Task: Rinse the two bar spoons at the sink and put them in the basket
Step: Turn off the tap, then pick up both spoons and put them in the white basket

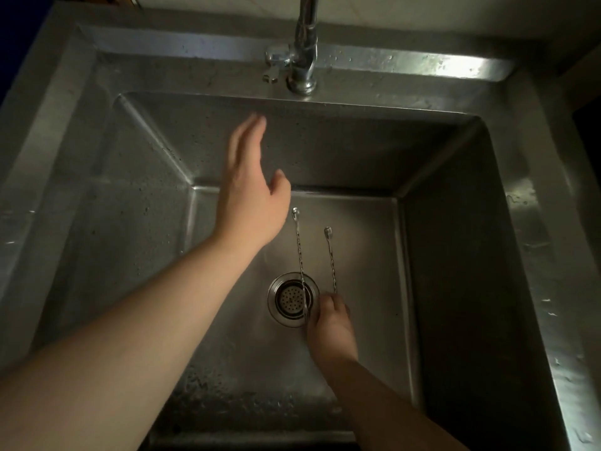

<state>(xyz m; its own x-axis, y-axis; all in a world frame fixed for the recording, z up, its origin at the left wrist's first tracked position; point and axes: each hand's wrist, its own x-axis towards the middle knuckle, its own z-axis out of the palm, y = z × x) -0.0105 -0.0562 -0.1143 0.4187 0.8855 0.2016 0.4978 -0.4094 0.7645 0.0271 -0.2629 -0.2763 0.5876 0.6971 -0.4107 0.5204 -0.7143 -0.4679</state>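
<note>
Down by the drain (293,299), right hand (331,330) gripping two bar spoons (331,255); left hand (250,193) raised, fingers (247,135) loosely extended.

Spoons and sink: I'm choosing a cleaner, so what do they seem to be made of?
The two spoons look like polished metal, probably stainless steel: bright glints along thin twisted stems. The sink looks like brushed stainless steel: dull grey sheen, folded corners, water spots. The tap looks chrome-plated, with mirror-like reflections.

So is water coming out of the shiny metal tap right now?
No, nothing flows from the shiny metal tap, and the open left hand reaches up toward it.
</note>
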